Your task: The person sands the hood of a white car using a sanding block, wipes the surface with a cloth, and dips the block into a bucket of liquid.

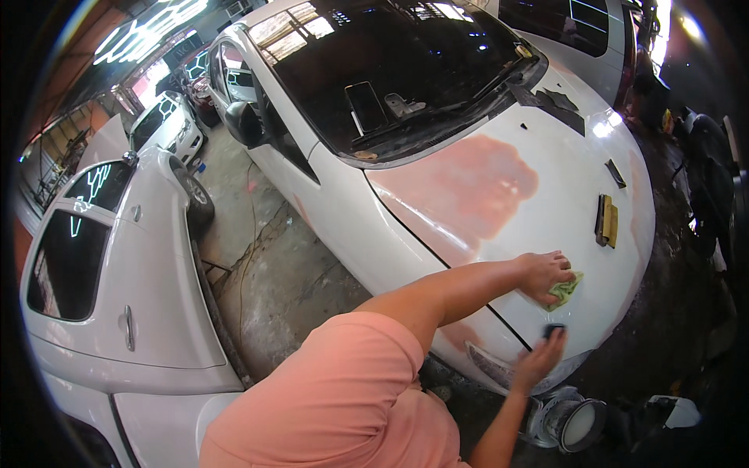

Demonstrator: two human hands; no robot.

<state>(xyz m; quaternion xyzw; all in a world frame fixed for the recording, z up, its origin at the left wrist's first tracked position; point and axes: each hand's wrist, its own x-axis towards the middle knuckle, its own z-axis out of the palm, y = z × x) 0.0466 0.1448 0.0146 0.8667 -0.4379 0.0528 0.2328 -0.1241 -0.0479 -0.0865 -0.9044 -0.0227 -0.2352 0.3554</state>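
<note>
A garage with a cracked, stained concrete floor (273, 273). White parked cars (117, 257) line the left side. Bright geometric ceiling lights (148, 31) glow overhead and reflect in dark windows.

Dim garage, lit by overhead tube lights (148, 31) that glare white and mirror in the windscreen (406, 62). A hot spot flares on the bonnet (605, 125). Fisheye bending curves the edges, corners fall black, and detail is soft.

Head camera looks steeply down, close over a white car's bonnet (499, 195)
</note>
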